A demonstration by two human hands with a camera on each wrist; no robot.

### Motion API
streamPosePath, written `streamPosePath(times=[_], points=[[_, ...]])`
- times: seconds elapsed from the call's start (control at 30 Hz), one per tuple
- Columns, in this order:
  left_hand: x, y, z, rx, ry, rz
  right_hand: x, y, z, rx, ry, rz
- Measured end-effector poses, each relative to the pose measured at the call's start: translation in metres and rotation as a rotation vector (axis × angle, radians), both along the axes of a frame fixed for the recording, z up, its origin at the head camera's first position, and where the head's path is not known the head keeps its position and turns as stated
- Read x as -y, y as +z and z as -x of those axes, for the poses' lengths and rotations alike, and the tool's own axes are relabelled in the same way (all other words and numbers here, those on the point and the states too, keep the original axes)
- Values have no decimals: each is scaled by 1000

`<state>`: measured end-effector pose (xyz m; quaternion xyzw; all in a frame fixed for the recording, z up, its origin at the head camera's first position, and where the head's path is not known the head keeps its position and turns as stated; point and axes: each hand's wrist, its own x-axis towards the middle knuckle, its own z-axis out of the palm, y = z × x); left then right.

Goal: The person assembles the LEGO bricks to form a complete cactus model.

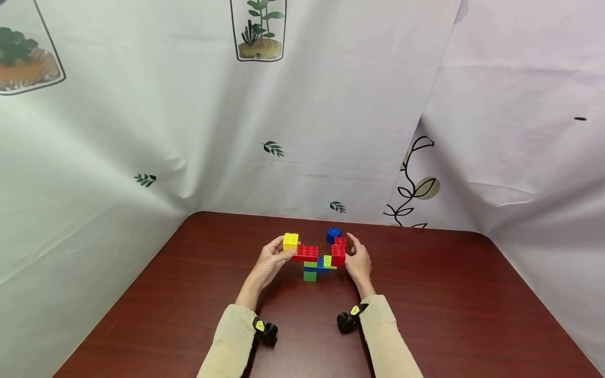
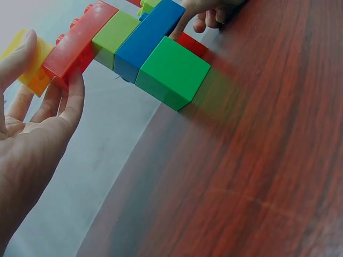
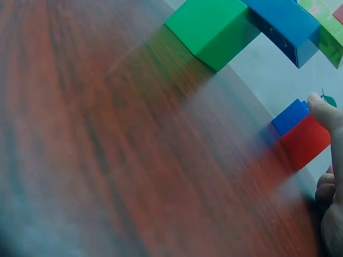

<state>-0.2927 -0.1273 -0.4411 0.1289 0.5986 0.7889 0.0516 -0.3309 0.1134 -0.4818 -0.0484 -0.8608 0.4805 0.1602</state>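
My left hand [image 1: 270, 261] pinches the left end of a brick assembly, its thumb over a yellow brick [image 1: 290, 240] and its fingers under a long red brick [image 2: 80, 45]. Below the red brick come a lime brick [image 2: 115, 37], a blue brick [image 2: 150, 40] and a green brick [image 2: 174, 72] at the bottom. Another red brick [image 1: 338, 255] tops the right end. My right hand [image 1: 359, 262] is beside that end, one digit reaching a lower red brick [image 3: 305, 142] with a blue brick [image 3: 290, 116] behind it. I cannot tell whether it grips the lower red brick.
The brown wooden table [image 1: 449, 304] reaches to a pale patterned cloth [image 1: 331, 105] hung at the back and sides. A black wrist camera is strapped to each light sleeve [image 1: 392, 336].
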Motion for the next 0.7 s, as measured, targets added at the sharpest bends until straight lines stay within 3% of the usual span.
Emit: streamPosePath(times=[0.2,0.7], points=[[0,-1,0,-8,-18,-2,-2,0,0,8,-4,-39],[1,1,0,-4,-18,-4,0,-2,0,-52,-45,45]])
